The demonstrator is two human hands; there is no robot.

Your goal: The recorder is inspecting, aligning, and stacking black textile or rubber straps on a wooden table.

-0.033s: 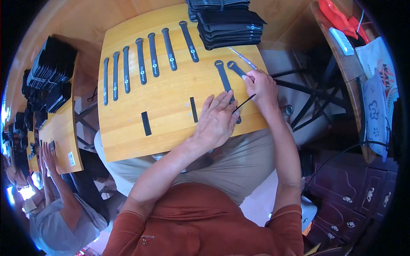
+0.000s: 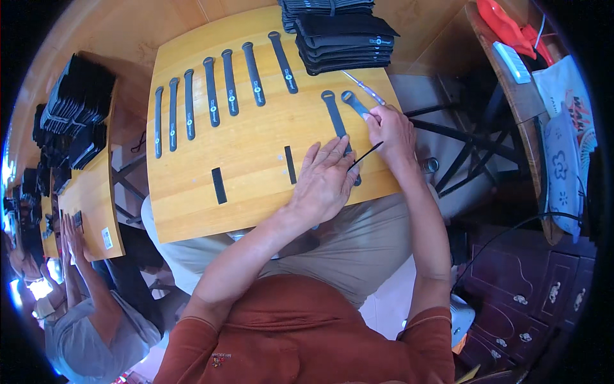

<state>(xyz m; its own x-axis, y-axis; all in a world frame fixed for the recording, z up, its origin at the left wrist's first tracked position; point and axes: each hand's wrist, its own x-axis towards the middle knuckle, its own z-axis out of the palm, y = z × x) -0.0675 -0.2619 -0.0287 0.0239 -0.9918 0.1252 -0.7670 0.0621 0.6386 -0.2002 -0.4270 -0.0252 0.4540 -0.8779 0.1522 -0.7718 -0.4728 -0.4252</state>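
Observation:
My left hand lies flat, fingers stretched out, over a dark grey strap with a slotted round end. That strap's lower end shows beyond the hand. Beside it, my right hand is closed on a second grey strap, whose slotted end sticks out past the fingertips. A thin black strip, seen edge-on, runs between the two hands; whether it belongs to the held strap I cannot tell. Several similar straps are laid in a slanting row on the wooden table.
Two short black strips lie near the table's front edge. Stacked black fabric pieces stand at the far right, a slim pen-like tool beside them. Another person works at a side table on the left. A shelf stands right.

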